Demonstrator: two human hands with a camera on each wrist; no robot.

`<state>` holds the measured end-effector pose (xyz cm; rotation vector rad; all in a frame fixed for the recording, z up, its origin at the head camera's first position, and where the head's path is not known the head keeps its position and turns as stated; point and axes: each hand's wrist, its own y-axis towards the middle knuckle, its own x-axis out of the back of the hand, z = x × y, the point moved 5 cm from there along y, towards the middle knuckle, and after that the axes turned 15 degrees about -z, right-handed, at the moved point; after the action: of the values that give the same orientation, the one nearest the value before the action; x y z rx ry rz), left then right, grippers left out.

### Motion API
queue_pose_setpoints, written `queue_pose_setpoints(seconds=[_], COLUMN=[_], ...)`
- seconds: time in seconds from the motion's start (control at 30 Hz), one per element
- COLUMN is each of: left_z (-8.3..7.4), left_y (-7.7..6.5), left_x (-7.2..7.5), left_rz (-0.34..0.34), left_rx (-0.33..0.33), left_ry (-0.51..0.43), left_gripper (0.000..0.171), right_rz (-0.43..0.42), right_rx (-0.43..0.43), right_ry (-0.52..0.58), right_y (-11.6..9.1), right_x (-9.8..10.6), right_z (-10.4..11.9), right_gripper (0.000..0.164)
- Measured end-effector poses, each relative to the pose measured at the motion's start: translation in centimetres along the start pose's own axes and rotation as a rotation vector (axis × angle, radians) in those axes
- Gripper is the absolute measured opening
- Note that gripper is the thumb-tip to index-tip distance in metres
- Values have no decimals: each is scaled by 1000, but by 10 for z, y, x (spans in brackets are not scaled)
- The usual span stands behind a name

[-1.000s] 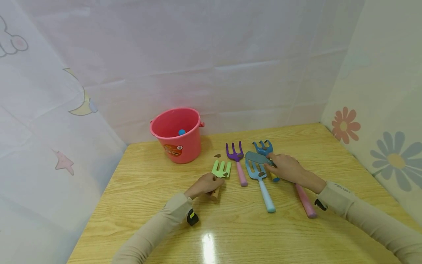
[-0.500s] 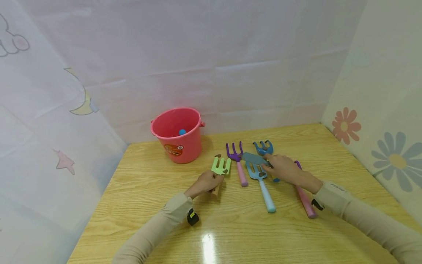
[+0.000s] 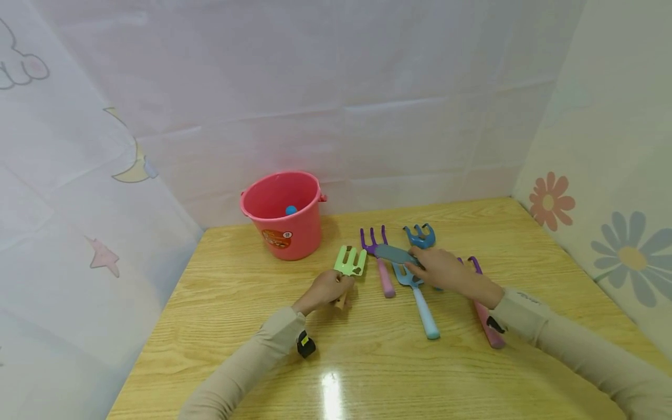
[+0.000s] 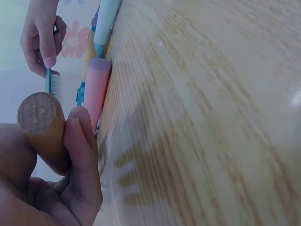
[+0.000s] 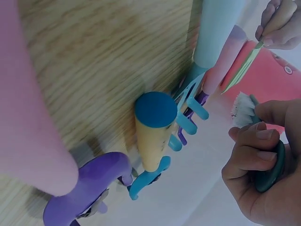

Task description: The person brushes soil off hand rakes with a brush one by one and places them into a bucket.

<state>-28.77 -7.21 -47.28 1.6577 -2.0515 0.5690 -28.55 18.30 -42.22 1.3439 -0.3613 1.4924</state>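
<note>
green and wooden-handled, a small fork (image 3: 349,265) is hanging just above the table (image 3: 236,326), and the left hand (image 3: 328,288) is gripping its handle snugly. around it, a purple fork (image 3: 385,280) and a light blue fork (image 3: 424,313) are lying between the two hands, a blue rake (image 3: 422,238) and a pink-handled tool (image 3: 482,316) are lying farther right, and a red bucket (image 3: 307,238) is standing beyond, to the left. the right hand (image 3: 446,269) is holding a teal brush (image 3: 395,255) crosswise over the purple fork, its head pointing left. the green tines are pointing forward, the long axis leaning slightly right at the far end.
</note>
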Motion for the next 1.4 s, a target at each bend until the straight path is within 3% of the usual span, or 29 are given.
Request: queue_pose_setpoints(seconds=[0.37,0.73,1.1,1.4], left_z=[-3,-4,-4,-7], left_y=[3,4,4,9], left_x=[4,5,5,7], left_rz=[-19,-48,-45,-57], left_rx=[16,10,17,-20], left_ry=[-7,-11,2,36], left_gripper=[41,42,43,46], right_rz=[-7,44,4,-32], right_rx=[4,29,81,161], right_ry=[52,32,34,31], right_y=[4,12,21,25], right_x=[-5,-8,-17,-20], right_z=[9,22,33,44], right_gripper=[31,40,33,32])
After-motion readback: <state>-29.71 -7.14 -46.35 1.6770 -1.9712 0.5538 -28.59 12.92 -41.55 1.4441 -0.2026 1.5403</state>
